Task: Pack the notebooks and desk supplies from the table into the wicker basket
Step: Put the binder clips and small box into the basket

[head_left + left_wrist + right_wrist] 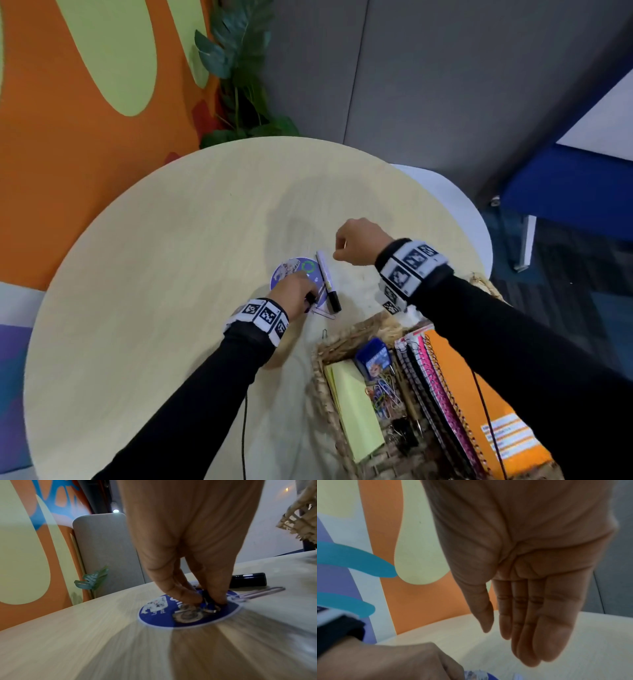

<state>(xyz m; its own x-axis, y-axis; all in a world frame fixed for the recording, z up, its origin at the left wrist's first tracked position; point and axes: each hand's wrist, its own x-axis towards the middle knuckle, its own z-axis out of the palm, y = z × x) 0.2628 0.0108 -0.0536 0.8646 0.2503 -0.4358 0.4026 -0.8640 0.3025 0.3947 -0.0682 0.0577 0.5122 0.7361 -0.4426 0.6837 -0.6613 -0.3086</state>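
The left hand (290, 289) pinches a small black binder clip (208, 599) between thumb and fingertips, down on the round blue sticker (159, 618) beneath it. Just right of that hand lie a purple paper clip (262, 592) and a marker (328, 280). The right hand (359, 241) hovers further right, fingers straight and empty (nothing touched). Nearer the person sits the wicker basket (323, 353), holding notebooks (479, 397).

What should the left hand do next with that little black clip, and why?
Probably lift it and carry it to the wicker basket. The left hand already pinches the binder clip on the blue round sticker; other clips already lie in the basket.
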